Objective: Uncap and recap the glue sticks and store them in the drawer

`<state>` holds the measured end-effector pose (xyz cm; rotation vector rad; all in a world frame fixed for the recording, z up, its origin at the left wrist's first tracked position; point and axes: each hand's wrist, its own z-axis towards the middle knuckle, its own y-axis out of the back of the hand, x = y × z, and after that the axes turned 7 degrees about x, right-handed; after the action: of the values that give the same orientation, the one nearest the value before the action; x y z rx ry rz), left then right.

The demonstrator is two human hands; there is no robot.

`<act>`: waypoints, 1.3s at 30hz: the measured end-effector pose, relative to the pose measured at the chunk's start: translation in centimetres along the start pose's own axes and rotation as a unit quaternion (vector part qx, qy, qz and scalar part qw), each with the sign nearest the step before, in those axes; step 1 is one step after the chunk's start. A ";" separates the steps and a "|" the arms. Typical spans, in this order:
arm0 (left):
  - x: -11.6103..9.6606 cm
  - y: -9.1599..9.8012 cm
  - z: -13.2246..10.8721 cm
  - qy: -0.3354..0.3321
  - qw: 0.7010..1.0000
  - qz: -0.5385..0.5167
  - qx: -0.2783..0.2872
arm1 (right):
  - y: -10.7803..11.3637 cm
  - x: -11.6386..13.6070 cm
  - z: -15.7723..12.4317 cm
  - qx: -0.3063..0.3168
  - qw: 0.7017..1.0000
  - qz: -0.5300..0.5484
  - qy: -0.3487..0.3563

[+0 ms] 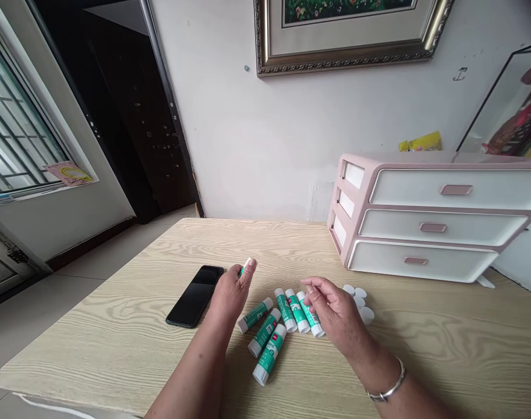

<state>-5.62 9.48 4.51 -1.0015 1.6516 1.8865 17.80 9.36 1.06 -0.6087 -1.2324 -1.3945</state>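
My left hand (pixel 233 291) is closed round a green and white glue stick (pixel 246 266), whose tip sticks up past my fingers. Several more glue sticks (pixel 269 343) lie in a loose row on the wooden table (pixel 117 337) between my hands. My right hand (pixel 333 311) hovers over the right end of that row with its fingers bent and apart, holding nothing. Several white caps (pixel 360 301) lie just beyond my right hand.
A black phone (pixel 195 295) lies face up to the left of my left hand. A pink and white three-drawer organiser (pixel 431 218) stands at the back right with its drawers closed. Behind are a wall, a framed picture and a dark doorway on the left.
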 end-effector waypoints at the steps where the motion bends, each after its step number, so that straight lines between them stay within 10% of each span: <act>1: 0.0 0.2 0.0 0.006 0.996 0.087 -0.008 | 0.0 0.0 0.0 0.002 1.000 -0.004 -0.002; 5: 0.0 0.8 -0.1 0.041 0.957 0.288 0.012 | 0.2 0.2 0.1 0.005 1.000 -0.020 0.000; 17: 1.6 2.8 0.4 0.102 0.933 0.345 0.005 | 0.2 -0.2 0.5 0.001 0.993 -0.121 0.005; 26: 3.0 3.1 0.8 0.117 0.924 0.365 0.001 | 5.6 -0.2 1.9 -0.100 0.927 -0.351 -0.088; 39: 5.1 2.5 1.9 0.093 0.924 0.370 -0.020 | 5.9 -1.0 1.0 0.037 0.884 -0.457 -0.095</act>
<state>-11.17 10.13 2.39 -0.6141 2.3460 2.3367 23.27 11.62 2.40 -0.0699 -1.8455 -2.0700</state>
